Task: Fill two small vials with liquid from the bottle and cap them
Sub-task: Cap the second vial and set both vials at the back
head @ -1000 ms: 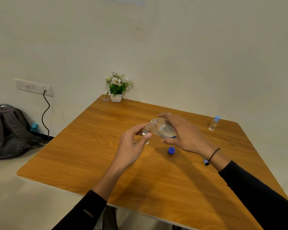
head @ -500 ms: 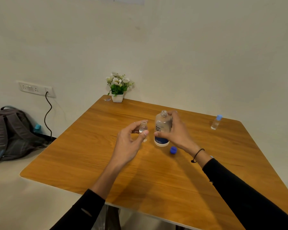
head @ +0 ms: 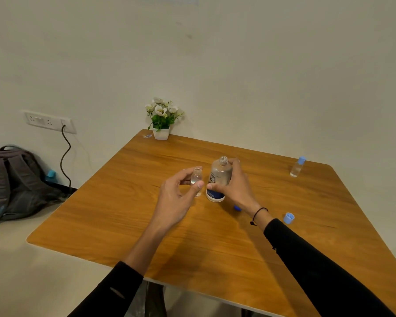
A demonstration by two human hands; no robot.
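Observation:
My left hand [head: 176, 197] holds a small clear uncapped vial [head: 196, 179] upright between thumb and fingers, with some liquid in it. Just to its right, my right hand [head: 236, 186] grips the clear open bottle [head: 218, 178] with a dark blue label, standing upright on the wooden table [head: 146, 216]. A dark blue cap [head: 237, 208] lies on the table behind my right wrist, partly hidden. A light blue cap [head: 289, 218] lies to the right of my forearm. A second vial [head: 297, 167] with a light blue cap stands at the far right.
A small white pot of flowers [head: 161, 120] stands at the table's far corner against the wall. A grey backpack [head: 12, 184] sits on the floor at the left, below a wall socket [head: 48, 121] with a black cable.
One second ago my right hand tipped the bottle over the vial. It has since turned the bottle upright and set it on the table beside the vial. My left hand stayed in place.

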